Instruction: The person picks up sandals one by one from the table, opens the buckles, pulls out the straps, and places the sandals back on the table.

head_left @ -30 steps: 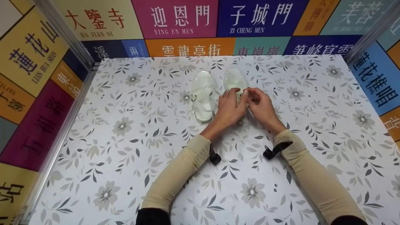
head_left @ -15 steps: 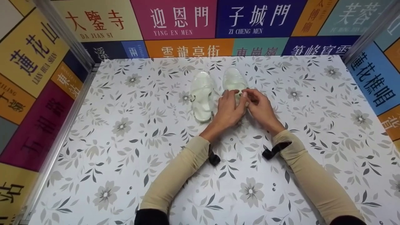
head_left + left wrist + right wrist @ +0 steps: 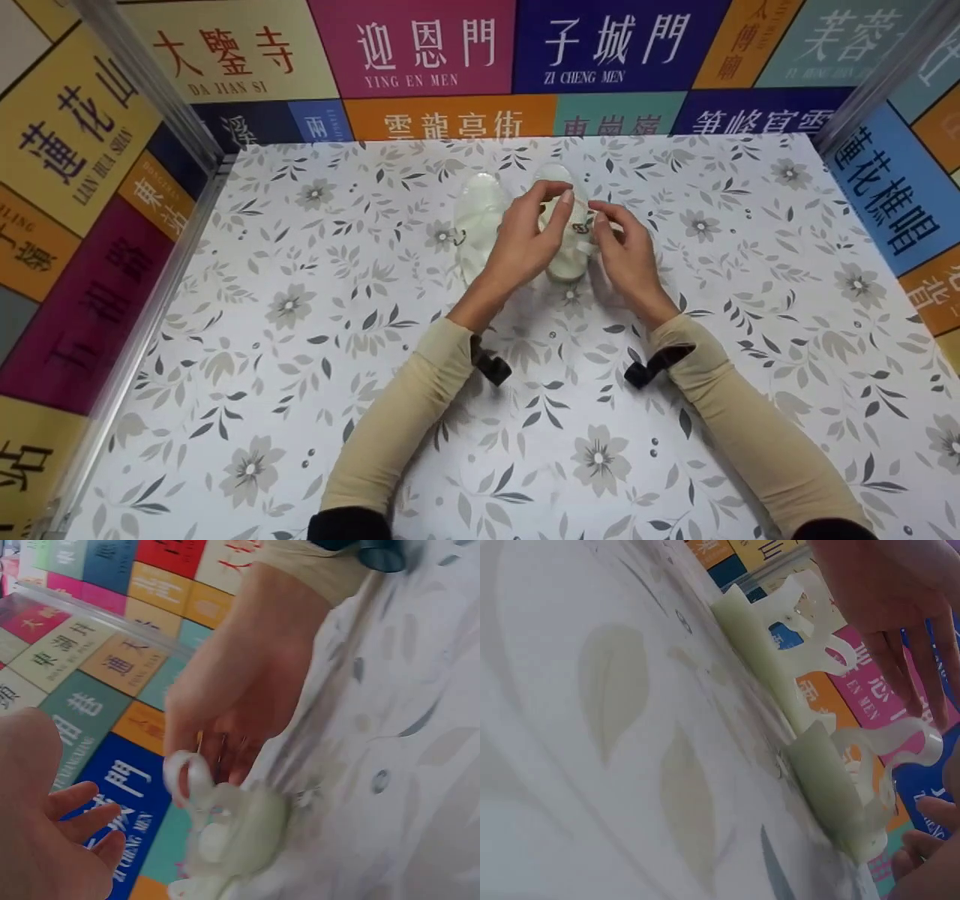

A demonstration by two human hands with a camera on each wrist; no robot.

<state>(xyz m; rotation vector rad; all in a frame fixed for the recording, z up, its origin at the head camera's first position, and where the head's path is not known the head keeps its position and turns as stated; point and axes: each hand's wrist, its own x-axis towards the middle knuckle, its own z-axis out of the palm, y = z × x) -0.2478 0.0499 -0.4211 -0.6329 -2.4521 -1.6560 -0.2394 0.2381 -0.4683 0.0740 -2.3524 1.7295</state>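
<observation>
A pair of pale green, translucent sandals lies side by side on the table. The right sandal (image 3: pixel 568 264) has its strap loop (image 3: pixel 922 742) standing up, with a small dark buckle (image 3: pixel 580 228). My left hand (image 3: pixel 529 229) hovers over the inner side of this sandal, fingers loosely extended and holding nothing. At the sandal's outer side is my right hand (image 3: pixel 628 247), its index finger and thumb by the strap; whether they pinch it is unclear. In the left wrist view, the right hand's curled fingers are beside the loop. The left sandal (image 3: pixel 477 199) is partly hidden behind my left hand.
The table (image 3: pixel 360 315) wears a white cloth with grey flowers and leaves. Behind its far edge stands a wall of coloured panels (image 3: pixel 427 45) with lettering. More panels and metal frame posts rise at the left and right sides.
My left hand has lifted up and left, away from the right hand, and its fingers have spread. More of the right sandal now shows. My right hand has barely moved.
</observation>
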